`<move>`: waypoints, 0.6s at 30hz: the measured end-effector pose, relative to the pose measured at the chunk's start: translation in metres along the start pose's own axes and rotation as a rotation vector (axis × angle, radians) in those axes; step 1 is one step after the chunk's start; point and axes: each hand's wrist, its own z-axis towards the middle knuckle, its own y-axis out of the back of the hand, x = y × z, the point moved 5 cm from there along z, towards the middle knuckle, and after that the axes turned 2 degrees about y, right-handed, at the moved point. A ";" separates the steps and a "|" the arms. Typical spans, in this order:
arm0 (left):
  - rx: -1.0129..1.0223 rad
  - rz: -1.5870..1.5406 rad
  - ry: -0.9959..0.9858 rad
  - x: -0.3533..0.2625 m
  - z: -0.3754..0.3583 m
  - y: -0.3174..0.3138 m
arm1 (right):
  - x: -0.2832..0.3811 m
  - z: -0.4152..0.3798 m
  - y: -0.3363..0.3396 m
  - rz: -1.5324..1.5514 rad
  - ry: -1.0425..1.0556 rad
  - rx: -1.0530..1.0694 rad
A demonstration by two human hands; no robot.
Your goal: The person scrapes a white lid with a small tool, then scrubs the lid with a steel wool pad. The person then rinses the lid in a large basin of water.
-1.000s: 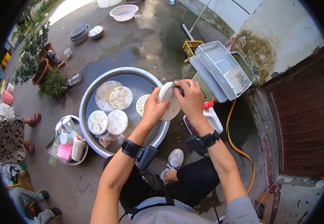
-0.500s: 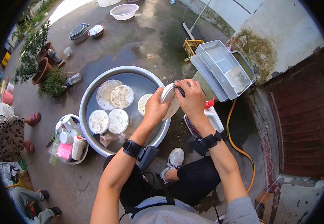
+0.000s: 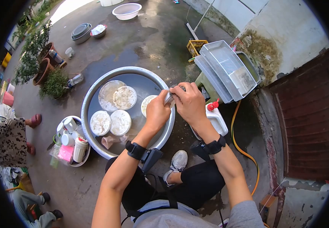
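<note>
Over the right rim of a large metal basin (image 3: 86,114), my left hand (image 3: 158,110) grips a whitish round lid (image 3: 168,99), now seen nearly edge-on. Closed around a dark scouring pad (image 3: 178,88), my right hand (image 3: 190,103) presses it against the lid's upper edge. Water stands in the basin, with several round stained lids in it, among them one (image 3: 124,97) overlapping another and one (image 3: 120,122) at the lower middle. A pinkish cloth (image 3: 113,141) lies near the basin's lower edge.
Left of the basin is a bowl of cups (image 3: 81,162). Stacked plastic bins (image 3: 225,68), a white jug with red pump (image 3: 217,121) and a yellow hose (image 3: 236,146) are at right. Potted plants (image 3: 54,81) and two people's legs (image 3: 31,121) (image 3: 39,199) are at left.
The lid in my left hand has turned from showing part of its face to nearly edge-on. My right hand has shifted slightly left and down with the pad.
</note>
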 end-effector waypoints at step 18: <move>0.025 -0.141 -0.060 0.002 0.006 -0.003 | -0.047 -0.006 0.000 -0.126 -0.203 -0.013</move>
